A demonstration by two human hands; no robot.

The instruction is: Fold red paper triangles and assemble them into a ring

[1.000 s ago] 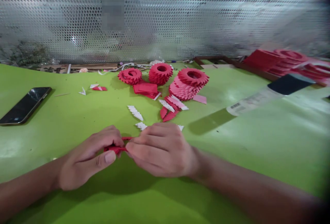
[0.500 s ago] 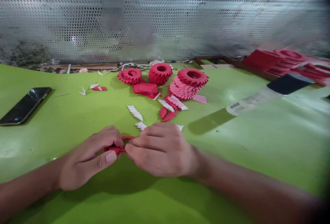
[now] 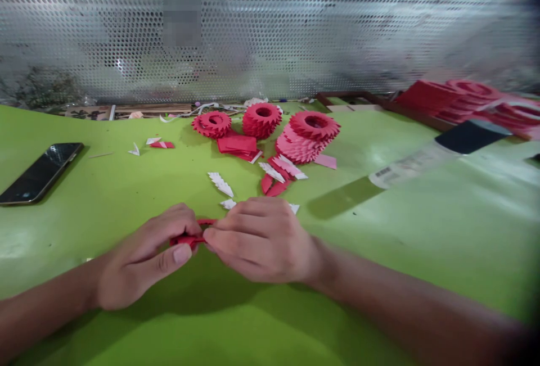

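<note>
My left hand (image 3: pixel 143 256) and my right hand (image 3: pixel 261 239) meet low in the middle of the view, pinching a small folded piece of red paper (image 3: pixel 188 240) between their fingers. Much of that piece is hidden by my fingers. Just beyond my right hand lie white serrated paper strips (image 3: pixel 220 184). Farther back stand several toothed red paper rings (image 3: pixel 261 120), with a stack of flat red paper (image 3: pixel 237 144) at their front.
A black smartphone (image 3: pixel 41 174) lies on the green table (image 3: pixel 84 231) at left. A long translucent strip with a black end (image 3: pixel 422 158) crosses the right side, beyond it red paper stacks (image 3: pixel 447 102). A perforated metal sheet (image 3: pixel 270 28) stands behind the table.
My hands stay together on the red paper, with only a slight shift of my fingers. The view has tilted a little; the objects on the table have not moved.
</note>
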